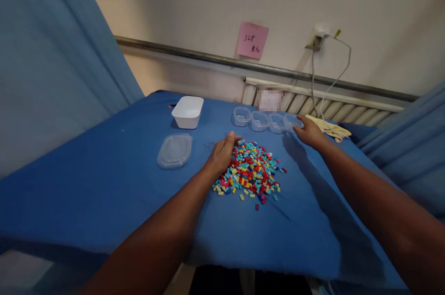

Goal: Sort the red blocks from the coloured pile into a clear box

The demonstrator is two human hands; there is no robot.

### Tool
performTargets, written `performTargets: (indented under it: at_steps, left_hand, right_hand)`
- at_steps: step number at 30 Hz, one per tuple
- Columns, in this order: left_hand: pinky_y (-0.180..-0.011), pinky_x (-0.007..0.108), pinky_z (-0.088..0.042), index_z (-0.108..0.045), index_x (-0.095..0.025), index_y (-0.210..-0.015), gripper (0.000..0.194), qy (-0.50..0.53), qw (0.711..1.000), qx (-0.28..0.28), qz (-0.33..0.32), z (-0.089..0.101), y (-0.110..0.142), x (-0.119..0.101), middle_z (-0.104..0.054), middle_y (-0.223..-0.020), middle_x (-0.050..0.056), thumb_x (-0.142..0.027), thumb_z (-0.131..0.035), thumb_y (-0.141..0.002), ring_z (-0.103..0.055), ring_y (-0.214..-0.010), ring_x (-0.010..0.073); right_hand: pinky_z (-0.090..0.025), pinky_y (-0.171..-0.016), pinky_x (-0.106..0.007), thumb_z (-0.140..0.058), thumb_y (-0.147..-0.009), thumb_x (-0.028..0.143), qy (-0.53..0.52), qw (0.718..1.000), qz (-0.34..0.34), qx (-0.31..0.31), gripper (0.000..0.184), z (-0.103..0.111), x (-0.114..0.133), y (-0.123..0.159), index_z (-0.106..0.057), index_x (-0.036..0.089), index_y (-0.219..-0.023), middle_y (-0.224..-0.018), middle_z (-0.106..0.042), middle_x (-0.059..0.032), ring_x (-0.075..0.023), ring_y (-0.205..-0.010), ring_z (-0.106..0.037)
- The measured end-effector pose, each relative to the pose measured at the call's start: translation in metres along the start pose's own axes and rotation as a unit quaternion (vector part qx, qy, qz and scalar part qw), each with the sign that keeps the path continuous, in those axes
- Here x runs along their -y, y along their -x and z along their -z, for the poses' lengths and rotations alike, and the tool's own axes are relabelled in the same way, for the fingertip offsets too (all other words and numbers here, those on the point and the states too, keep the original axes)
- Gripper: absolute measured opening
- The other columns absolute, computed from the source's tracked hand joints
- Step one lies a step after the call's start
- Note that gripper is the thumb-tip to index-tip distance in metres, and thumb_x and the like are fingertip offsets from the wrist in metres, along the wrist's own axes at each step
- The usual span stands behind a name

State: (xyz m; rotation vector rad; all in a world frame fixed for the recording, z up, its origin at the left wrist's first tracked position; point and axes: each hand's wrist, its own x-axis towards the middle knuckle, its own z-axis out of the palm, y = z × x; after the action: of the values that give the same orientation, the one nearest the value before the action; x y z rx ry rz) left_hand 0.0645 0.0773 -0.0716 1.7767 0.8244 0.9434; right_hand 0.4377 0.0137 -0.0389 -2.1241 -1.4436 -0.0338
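A heap of small coloured plastic building bricks lies mid-table, in red, blue, turquoise and yellow. My left hand rests on edge against the heap's left side, fingers stretched out and partly hidden by the bricks. Several small clear plastic containers stand in a row behind the heap, among them the leftmost container and another clear container. At the row's right end, my right hand has its thumb and fingers closed on the side of the last clear container.
A white plastic tub stands at the back left, with a clear lid nearer me. A yellow cloth lies at the back right. Behind the blue-covered table are a radiator and a hanging cable.
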Motion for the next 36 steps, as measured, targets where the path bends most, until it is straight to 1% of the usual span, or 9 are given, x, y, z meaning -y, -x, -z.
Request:
performTargets:
  at_steps: [3, 7, 11, 16, 21, 26, 31, 33, 36]
  left_hand:
    - [-0.128, 0.04, -0.042, -0.078, -0.012, -0.135, 0.087, 0.0, 1.0, 0.004, -0.003, 0.001, 0.0, 0.0, -0.073, -0.142, 0.013, -0.077, -0.027, -0.111, -0.066, -0.137, 0.0285]
    - [-0.127, 0.039, -0.043, -0.077, -0.01, -0.136, 0.086, 0.006, 1.0, 0.009, 0.0, 0.001, 0.001, -0.001, -0.075, -0.139, 0.014, -0.076, -0.029, -0.111, -0.067, -0.136, 0.0281]
    - [-0.127, 0.04, -0.043, -0.078, -0.011, -0.135, 0.085, 0.002, 1.0, 0.006, 0.004, 0.002, 0.001, -0.001, -0.074, -0.139, 0.013, -0.076, -0.029, -0.11, -0.067, -0.136, 0.0282]
    - [-0.127, 0.041, -0.043, -0.08, -0.012, -0.129, 0.086, -0.007, 1.0, 0.005, 0.004, 0.002, -0.001, -0.003, -0.075, -0.139, 0.013, -0.078, -0.03, -0.109, -0.068, -0.135, 0.0291]
    - [-0.127, 0.045, -0.044, -0.077, -0.007, -0.134, 0.092, -0.035, 0.999, 0.008, 0.019, 0.003, -0.001, -0.01, -0.075, -0.138, 0.016, -0.081, -0.03, -0.106, -0.068, -0.134, 0.0313]
    - [-0.132, 0.048, -0.037, -0.074, -0.007, -0.14, 0.092, -0.13, 0.991, 0.019, -0.008, 0.017, 0.008, -0.022, -0.069, -0.147, 0.017, -0.079, -0.026, -0.108, -0.06, -0.145, 0.0319]
    - [-0.14, 0.052, -0.015, -0.045, -0.011, -0.17, 0.09, -0.253, 0.959, 0.129, -0.007, 0.03, 0.036, -0.032, -0.033, -0.179, 0.015, -0.076, -0.027, -0.111, -0.027, -0.169, 0.0294]
    - [-0.14, 0.054, -0.009, -0.033, -0.015, -0.177, 0.089, -0.307, 0.939, 0.156, -0.024, 0.026, 0.048, -0.032, -0.011, -0.185, 0.012, -0.075, -0.033, -0.111, -0.009, -0.173, 0.0292]
    - [-0.14, 0.056, -0.011, -0.031, -0.018, -0.178, 0.086, -0.355, 0.922, 0.145, -0.056, 0.011, 0.058, -0.027, -0.003, -0.186, 0.013, -0.073, -0.035, -0.112, -0.006, -0.173, 0.0301]
  right_hand:
    - [-0.05, -0.118, -0.049, -0.066, -0.089, 0.023, 0.05, 0.999, -0.005, 0.019, 0.064, 0.0, -0.014, -0.018, -0.067, 0.001, -0.149, -0.147, -0.07, -0.03, -0.0388, -0.134, -0.069]
    - [-0.055, -0.107, -0.047, -0.062, -0.09, 0.02, 0.104, 0.994, -0.005, 0.046, 0.046, -0.002, -0.024, -0.014, -0.08, 0.004, -0.129, -0.127, -0.08, -0.0271, -0.0389, -0.118, -0.076]
    - [-0.056, -0.103, -0.047, -0.057, -0.097, 0.026, 0.136, 0.989, 0.022, 0.046, 0.037, 0.012, -0.033, 0.02, -0.084, 0.011, -0.117, -0.12, -0.082, -0.0225, -0.0375, -0.114, -0.077]
    - [-0.058, -0.1, -0.042, -0.055, -0.103, 0.036, 0.119, 0.988, 0.092, 0.039, 0.04, 0.039, -0.038, 0.088, -0.081, 0.017, -0.127, -0.124, -0.08, -0.0165, -0.0316, -0.111, -0.076]
    - [-0.06, -0.092, -0.041, -0.052, -0.106, 0.032, 0.122, 0.977, 0.166, 0.06, 0.038, 0.048, -0.025, 0.129, -0.079, 0.021, -0.131, -0.124, -0.079, -0.0132, -0.0302, -0.106, -0.077]
    - [-0.062, -0.091, -0.043, -0.048, -0.106, 0.021, 0.103, 0.978, 0.176, 0.034, 0.047, 0.053, 0.017, 0.142, -0.071, 0.02, -0.147, -0.142, -0.073, -0.0163, -0.0307, -0.108, -0.077]
    - [-0.05, -0.122, -0.054, -0.053, -0.111, 0.04, -0.095, 0.954, 0.269, 0.091, 0.046, 0.018, 0.067, 0.147, -0.069, 0.023, -0.151, -0.153, -0.069, -0.0155, -0.0349, -0.145, -0.062]
    - [-0.042, -0.13, -0.061, -0.052, -0.111, 0.047, -0.151, 0.953, 0.232, 0.127, 0.06, -0.008, 0.078, 0.148, -0.057, 0.018, -0.163, -0.166, -0.058, -0.0189, -0.0381, -0.159, -0.048]
    - [-0.032, -0.135, -0.063, -0.048, -0.112, 0.048, -0.23, 0.939, 0.197, 0.162, 0.067, -0.04, 0.085, 0.152, -0.047, 0.013, -0.169, -0.175, -0.046, -0.0207, -0.0382, -0.165, -0.038]
